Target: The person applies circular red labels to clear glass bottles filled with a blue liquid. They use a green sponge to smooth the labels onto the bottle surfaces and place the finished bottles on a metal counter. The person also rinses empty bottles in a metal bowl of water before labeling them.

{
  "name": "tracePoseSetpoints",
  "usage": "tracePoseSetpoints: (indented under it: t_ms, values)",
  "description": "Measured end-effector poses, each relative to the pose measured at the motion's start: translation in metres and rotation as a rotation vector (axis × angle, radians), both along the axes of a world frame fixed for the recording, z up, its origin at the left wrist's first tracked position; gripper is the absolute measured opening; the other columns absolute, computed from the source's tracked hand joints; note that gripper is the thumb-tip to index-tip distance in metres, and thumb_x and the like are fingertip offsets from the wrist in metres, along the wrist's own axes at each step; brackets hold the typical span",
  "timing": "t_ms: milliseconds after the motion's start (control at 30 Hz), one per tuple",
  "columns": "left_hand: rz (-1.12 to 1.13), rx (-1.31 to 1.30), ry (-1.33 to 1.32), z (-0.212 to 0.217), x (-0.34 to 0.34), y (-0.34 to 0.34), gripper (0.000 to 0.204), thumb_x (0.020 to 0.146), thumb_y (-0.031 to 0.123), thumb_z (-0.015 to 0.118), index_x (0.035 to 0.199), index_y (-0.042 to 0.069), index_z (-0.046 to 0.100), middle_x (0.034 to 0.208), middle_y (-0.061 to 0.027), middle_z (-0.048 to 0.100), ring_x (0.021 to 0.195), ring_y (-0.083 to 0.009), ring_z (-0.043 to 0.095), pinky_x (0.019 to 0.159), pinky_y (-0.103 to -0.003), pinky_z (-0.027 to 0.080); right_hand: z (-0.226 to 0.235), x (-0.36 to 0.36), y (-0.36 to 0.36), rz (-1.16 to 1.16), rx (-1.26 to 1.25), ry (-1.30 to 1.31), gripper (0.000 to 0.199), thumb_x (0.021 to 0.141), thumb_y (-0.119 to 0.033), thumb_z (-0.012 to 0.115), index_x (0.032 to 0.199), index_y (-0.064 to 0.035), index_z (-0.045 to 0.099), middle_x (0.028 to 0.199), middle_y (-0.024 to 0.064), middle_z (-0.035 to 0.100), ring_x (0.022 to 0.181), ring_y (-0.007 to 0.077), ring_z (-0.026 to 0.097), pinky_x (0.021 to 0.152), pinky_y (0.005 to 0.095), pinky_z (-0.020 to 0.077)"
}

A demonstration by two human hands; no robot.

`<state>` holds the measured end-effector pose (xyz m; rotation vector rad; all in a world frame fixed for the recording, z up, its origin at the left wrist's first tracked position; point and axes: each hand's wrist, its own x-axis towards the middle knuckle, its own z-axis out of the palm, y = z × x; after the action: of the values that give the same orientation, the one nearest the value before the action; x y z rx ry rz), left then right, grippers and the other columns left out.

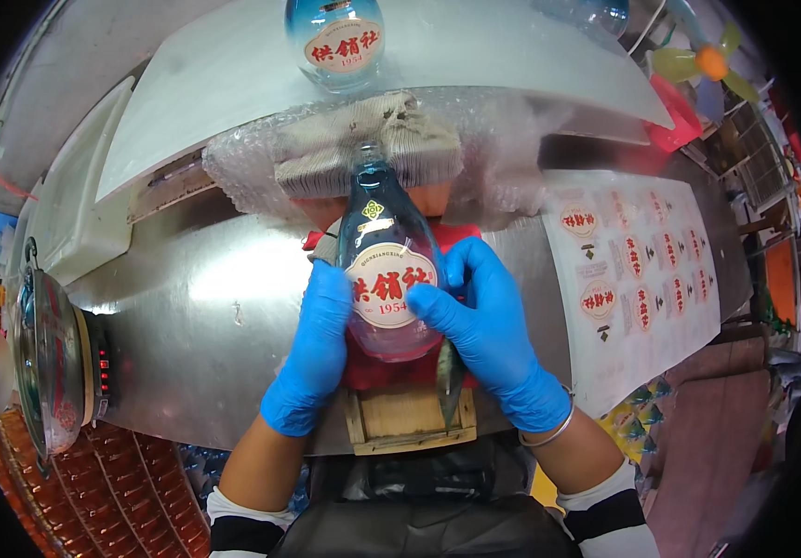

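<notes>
A glass bottle [391, 223], dark blue at its neck and fading to clear below, lies with its neck away from me. An oval cream label [389, 312] with red characters is on its front. My left hand [321, 321], in a blue glove, wraps its left side. The right hand [484, 321], gloved likewise, holds its right side, its thumb on the label's right edge. Red cloth [368, 374] lies under the bottle, over a wooden block [410, 420]. Below my right palm hangs a flat grey-green pointed piece [449, 386] whose kind I cannot make out.
A ribbed cloth pad [317, 172] and bubble wrap [503, 139] lie behind the bottle. Another blue bottle [335, 42] stands beyond. A sheet of printed decals [638, 288] lies right on the metal table [186, 353]. A white bin [75, 209] and a round device [52, 358] are left.
</notes>
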<state>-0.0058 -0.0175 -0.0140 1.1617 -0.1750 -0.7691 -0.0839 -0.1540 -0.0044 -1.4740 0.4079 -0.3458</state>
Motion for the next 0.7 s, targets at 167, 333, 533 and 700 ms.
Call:
tracePoseSetpoints:
  t_ms: [167, 333, 533, 700]
  values:
    - [0.014, 0.073, -0.093, -0.007, 0.002, 0.004, 0.059, 0.093, 0.052, 0.030, 0.127, 0.004, 0.042, 0.119, -0.0145, 0.054, 0.106, -0.0248, 0.056, 0.093, -0.037, 0.045, 0.003, -0.001, -0.002, 0.013, 0.202, 0.035, 0.032, 0.079, -0.023, 0.071, 0.077, -0.0084, 0.042, 0.069, -0.0040, 0.039, 0.060, 0.0039, 0.036, 0.053, 0.0195, 0.0349]
    - [0.001, 0.036, -0.064, -0.008, 0.003, 0.006, 0.057, 0.094, 0.050, 0.031, 0.127, 0.005, 0.042, 0.119, -0.0140, 0.054, 0.106, -0.0245, 0.055, 0.093, -0.037, 0.045, 0.008, 0.010, 0.000, -0.041, 0.126, 0.045, 0.034, 0.082, -0.024, 0.068, 0.072, -0.0090, 0.040, 0.067, -0.0042, 0.037, 0.061, 0.0041, 0.035, 0.053, 0.0200, 0.0334]
    - [-0.028, -0.018, 0.007, 0.003, 0.000, 0.000, 0.050, 0.096, 0.041, 0.033, 0.130, 0.004, 0.036, 0.120, -0.0150, 0.052, 0.107, -0.0240, 0.054, 0.092, -0.037, 0.046, 0.001, 0.009, 0.002, -0.074, 0.123, 0.043, 0.036, 0.083, -0.025, 0.067, 0.068, -0.0092, 0.037, 0.065, -0.0042, 0.034, 0.062, 0.0056, 0.032, 0.054, 0.0220, 0.0322]
    - [-0.017, -0.064, 0.007, -0.006, 0.002, 0.002, 0.049, 0.097, 0.036, 0.033, 0.132, 0.003, 0.031, 0.121, -0.0148, 0.050, 0.107, -0.0234, 0.054, 0.093, -0.036, 0.044, 0.004, 0.006, 0.001, -0.045, 0.202, 0.035, 0.031, 0.085, -0.026, 0.063, 0.070, -0.0086, 0.042, 0.066, -0.0035, 0.036, 0.063, 0.0065, 0.033, 0.056, 0.0215, 0.0320]
